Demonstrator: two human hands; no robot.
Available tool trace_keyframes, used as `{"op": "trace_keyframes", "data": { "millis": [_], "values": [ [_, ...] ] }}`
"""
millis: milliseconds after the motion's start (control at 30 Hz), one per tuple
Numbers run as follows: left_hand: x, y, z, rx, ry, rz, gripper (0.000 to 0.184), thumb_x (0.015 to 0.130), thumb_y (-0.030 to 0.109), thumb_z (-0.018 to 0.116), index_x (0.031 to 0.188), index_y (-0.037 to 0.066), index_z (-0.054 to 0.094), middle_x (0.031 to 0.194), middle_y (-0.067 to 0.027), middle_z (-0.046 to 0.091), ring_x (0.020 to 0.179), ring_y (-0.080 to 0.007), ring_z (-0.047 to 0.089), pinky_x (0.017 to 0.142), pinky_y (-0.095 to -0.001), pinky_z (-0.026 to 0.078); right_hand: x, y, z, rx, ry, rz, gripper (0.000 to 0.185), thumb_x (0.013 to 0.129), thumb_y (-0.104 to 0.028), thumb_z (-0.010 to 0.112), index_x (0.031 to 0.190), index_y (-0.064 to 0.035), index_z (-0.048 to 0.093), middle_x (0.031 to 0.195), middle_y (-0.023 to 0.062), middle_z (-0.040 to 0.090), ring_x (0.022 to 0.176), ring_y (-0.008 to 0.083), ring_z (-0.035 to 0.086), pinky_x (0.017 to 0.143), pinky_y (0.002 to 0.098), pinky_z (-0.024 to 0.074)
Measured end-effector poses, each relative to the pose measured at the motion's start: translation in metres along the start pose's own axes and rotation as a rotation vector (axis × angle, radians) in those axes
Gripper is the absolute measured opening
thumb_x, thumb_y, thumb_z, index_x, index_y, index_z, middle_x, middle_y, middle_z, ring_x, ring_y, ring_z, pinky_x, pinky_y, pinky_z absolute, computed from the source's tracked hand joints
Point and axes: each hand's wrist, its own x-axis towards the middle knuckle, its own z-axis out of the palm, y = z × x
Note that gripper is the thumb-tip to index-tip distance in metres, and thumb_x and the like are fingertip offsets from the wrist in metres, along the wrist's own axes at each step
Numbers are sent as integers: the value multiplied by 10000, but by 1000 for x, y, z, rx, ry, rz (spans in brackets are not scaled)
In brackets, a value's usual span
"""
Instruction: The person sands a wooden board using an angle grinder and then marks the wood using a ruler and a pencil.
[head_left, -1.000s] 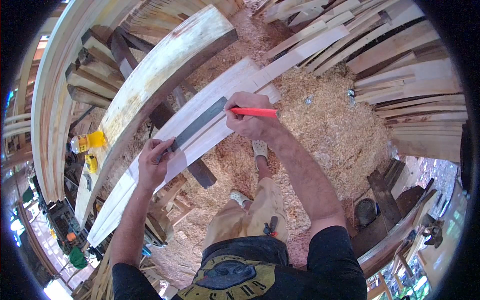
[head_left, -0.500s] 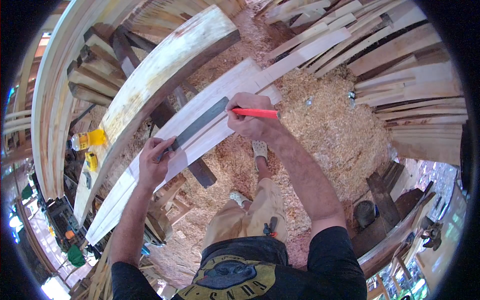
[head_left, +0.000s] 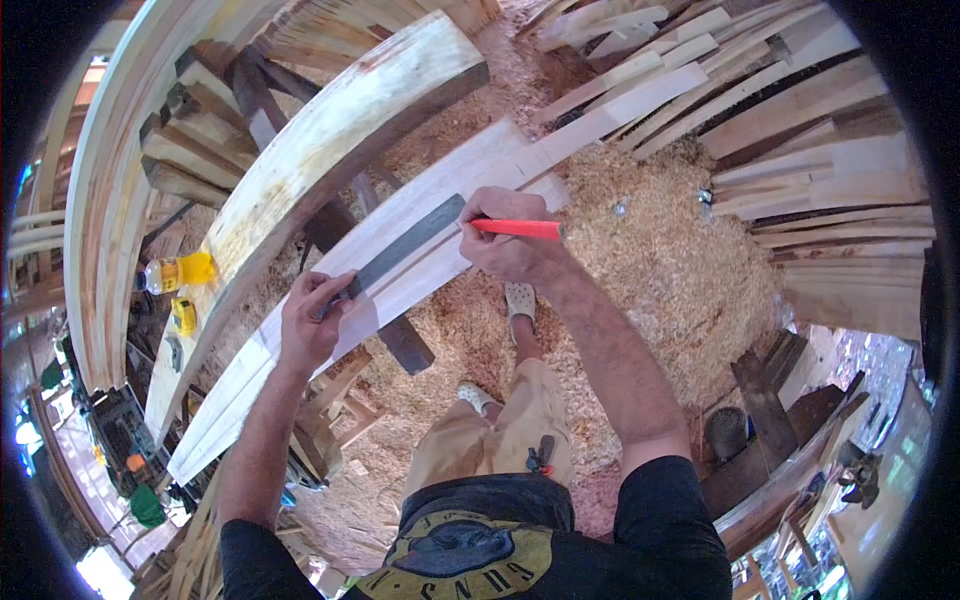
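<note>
Woodworking shop: wood shavings [head_left: 670, 260], many boards [head_left: 850, 285]

The head view looks down at both hands [head_left: 512, 246].

Hands [head_left: 308, 318] at grey strip [head_left: 410, 243], red pencil [head_left: 525, 229]

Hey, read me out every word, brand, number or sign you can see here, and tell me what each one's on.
"GUNS", upside down: dark shirt; the lettering around it is unclear.
Bottle: label too small to read.
Yellow tape measure: markings, if any, too small to read.
Grey strip and red pencil: no legible text.
</note>
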Motion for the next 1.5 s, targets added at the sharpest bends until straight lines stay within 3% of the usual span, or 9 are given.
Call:
{"op": "trace_keyframes", "data": {
  "millis": [1167, 1267, 1367, 1500],
  "values": [
    [0, -2, 1, -1, 1, 23, 501, 811, -40, 771, 1279, 139, 760, 1046, -99, 629, 979, -265, 635, 859, -359, 518, -1, 3, 6, -4, 57, -42, 88, 806, -22, 729, 872, -43, 676, 789, 126, 686, 704, 253, 699, 623, 351, 549],
    [0, -2, 1, -6, 7, 33, 465, 824, -19, 770, 1267, 123, 763, 1040, -106, 628, 960, -266, 637, 838, -365, 524, -2, 2, 3, -13, 23, -28, 73, 812, -18, 710, 866, -43, 667, 771, 87, 681, 679, 188, 669, 603, 324, 526],
    [-1, -6, 2, -24, 6, 27, 472, 825, -19, 771, 1274, 126, 759, 1042, -104, 629, 955, -262, 640, 838, -359, 526, -5, 5, -2, 230, 68, 132, 53, 829, -8, 676, 865, -43, 660, 757, 32, 664, 680, 104, 618, 597, 284, 498],
    [-1, -5, 1, -35, 1, 13, 471, 825, -20, 775, 1273, 125, 759, 1048, -103, 631, 963, -259, 647, 844, -358, 532, -4, -1, -7, 295, 83, 209, 52, 826, -14, 663, 864, -39, 638, 760, 15, 649, 703, 82, 606, 617, 275, 500]
  ]
}}
